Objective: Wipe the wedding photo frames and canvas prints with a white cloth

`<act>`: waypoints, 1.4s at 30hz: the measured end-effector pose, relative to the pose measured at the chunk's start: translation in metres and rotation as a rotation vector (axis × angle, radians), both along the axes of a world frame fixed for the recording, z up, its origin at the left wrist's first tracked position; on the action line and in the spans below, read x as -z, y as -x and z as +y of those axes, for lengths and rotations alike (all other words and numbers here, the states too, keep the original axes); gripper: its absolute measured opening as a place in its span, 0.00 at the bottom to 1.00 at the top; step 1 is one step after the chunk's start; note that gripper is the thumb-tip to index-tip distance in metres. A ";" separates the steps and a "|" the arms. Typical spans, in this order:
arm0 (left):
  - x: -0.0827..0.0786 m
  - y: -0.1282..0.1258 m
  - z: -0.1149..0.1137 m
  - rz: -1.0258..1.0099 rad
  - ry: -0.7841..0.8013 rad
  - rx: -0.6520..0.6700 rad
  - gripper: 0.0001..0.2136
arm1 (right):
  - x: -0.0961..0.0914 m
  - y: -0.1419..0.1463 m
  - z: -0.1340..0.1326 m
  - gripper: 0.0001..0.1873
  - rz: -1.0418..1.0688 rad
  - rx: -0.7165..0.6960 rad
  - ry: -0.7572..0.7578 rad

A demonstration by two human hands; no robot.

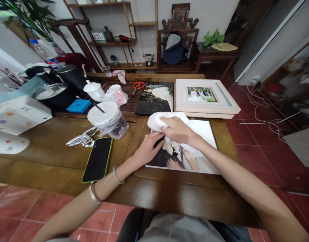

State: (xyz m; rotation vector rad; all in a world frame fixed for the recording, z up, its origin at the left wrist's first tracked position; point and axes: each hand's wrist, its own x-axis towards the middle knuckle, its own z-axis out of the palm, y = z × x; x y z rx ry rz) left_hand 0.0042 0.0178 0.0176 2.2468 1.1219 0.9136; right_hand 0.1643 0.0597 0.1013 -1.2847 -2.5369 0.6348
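A photo print panel (178, 159) with a dark left side and a white right side lies flat on the wooden table. My right hand (178, 129) grips a folded white cloth (157, 120) and presses it on the panel's upper left part. Flat on the panel's left edge rests my left hand (150, 144), fingers stretched out and their tips close to the cloth. Both forearms cover parts of the panel or table. Behind the cloth are a dark photo album or panel (154, 99) and a light wooden picture frame (207, 95) holding a small photo.
Left of my hands are a green-edged phone (97, 159), a silver key bunch (82, 137) and a lidded plastic cup (107, 119) with a straw. Orange-handled scissors (137, 88), a white teapot (94, 90), a blue box (79, 105) and a dark pot (53, 97) stand farther back.
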 end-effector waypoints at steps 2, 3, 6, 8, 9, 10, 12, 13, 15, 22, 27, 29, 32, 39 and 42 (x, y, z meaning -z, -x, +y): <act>0.000 0.000 0.000 -0.004 0.002 -0.005 0.11 | -0.002 0.004 0.000 0.05 -0.019 -0.005 0.005; 0.000 0.000 0.000 -0.009 0.002 -0.002 0.12 | -0.003 0.001 -0.001 0.05 -0.029 0.007 0.010; 0.003 0.000 0.001 -0.029 -0.007 0.005 0.14 | -0.002 -0.021 -0.008 0.06 -0.051 0.063 0.023; 0.006 0.000 0.002 -0.036 -0.017 0.000 0.15 | 0.000 -0.045 -0.016 0.06 -0.062 0.109 0.019; 0.007 0.001 0.002 -0.035 -0.018 -0.004 0.16 | 0.001 -0.058 -0.021 0.06 -0.068 0.133 0.013; 0.007 0.001 0.002 -0.030 -0.015 -0.007 0.16 | 0.002 -0.071 -0.027 0.06 -0.076 0.158 0.005; 0.007 0.001 0.001 -0.014 -0.005 -0.013 0.16 | 0.003 -0.097 -0.039 0.07 -0.095 0.203 -0.006; 0.007 0.001 0.001 -0.007 0.000 -0.016 0.16 | 0.003 -0.110 -0.045 0.08 -0.104 0.221 -0.008; 0.007 0.001 0.001 -0.003 0.013 -0.022 0.16 | 0.001 -0.131 -0.055 0.09 -0.116 0.247 -0.010; 0.012 0.003 0.001 -0.070 0.097 -0.056 0.19 | 0.005 -0.145 -0.071 0.07 -0.213 0.276 -0.299; 0.011 0.003 -0.003 0.043 0.108 -0.076 0.27 | 0.034 -0.116 -0.060 0.05 -0.244 0.014 -0.488; 0.011 0.003 -0.004 0.100 0.094 -0.058 0.29 | 0.045 -0.109 -0.053 0.08 -0.261 0.015 -0.484; 0.011 0.003 -0.004 0.126 0.082 -0.041 0.26 | 0.052 -0.108 -0.046 0.12 -0.272 0.009 -0.430; 0.011 0.002 -0.004 0.093 0.076 -0.062 0.21 | 0.042 -0.110 -0.096 0.14 -0.208 -0.125 -0.293; 0.011 0.002 -0.003 0.073 0.079 -0.059 0.21 | 0.037 -0.106 -0.135 0.13 -0.140 -0.172 -0.231</act>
